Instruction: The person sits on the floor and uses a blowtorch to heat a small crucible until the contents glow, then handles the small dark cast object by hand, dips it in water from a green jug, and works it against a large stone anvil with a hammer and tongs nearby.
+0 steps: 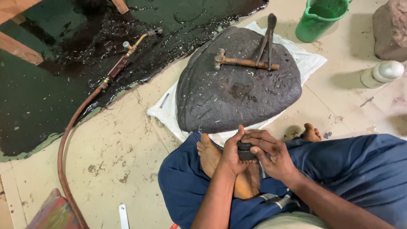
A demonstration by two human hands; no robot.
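Head view: left hand (pixel 232 153) and right hand (pixel 271 154) both gripping small dark lump (pixel 245 151) over lap; hammer (pixel 241 62), pincers (pixel 267 39) on big stone (pixel 229 97).

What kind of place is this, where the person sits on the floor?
Probably a small craft workshop, perhaps for metalwork. A hammer and tongs lie on a big flat stone, and a gas torch with a hose lies on the stained floor.

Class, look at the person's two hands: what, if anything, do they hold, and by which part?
Both the left hand and the right hand hold one small dark rounded lump, fingers wrapped around its sides; its material cannot be told.
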